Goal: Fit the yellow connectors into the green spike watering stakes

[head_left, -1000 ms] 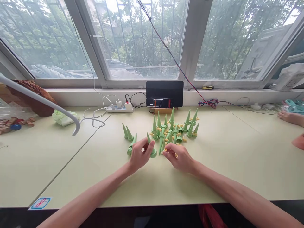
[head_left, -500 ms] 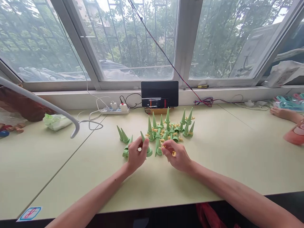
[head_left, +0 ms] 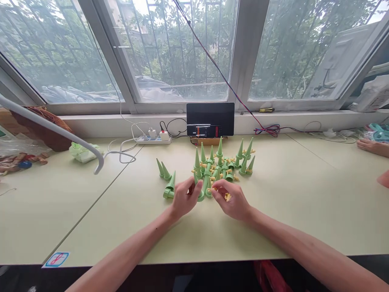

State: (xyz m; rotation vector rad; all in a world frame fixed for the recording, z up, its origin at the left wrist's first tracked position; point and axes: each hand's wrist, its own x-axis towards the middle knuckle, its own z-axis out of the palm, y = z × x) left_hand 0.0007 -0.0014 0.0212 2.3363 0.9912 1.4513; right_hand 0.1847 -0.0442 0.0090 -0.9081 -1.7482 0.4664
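My left hand is closed around a green plastic spike, its point up and its wide collar below my fingers. Close on its right, my right hand pinches a small yellow valve piece. More yellow pieces show within the curl of that hand's fingers. Behind both hands a cluster of green spikes, many with yellow valves fitted, covers the table; some stand and others lie. To the left are a pair of standing spikes and a green piece lying down.
A dark tablet leans at the window sill behind the spikes. A power strip with white cables sits to its left. A white curved rod reaches in from the left. Another person's hand rests at the far right.
My left hand has brought the spike rightward, nearer to my right hand. The yellow piece is still pinched in my right hand. The whole view has shifted slightly.
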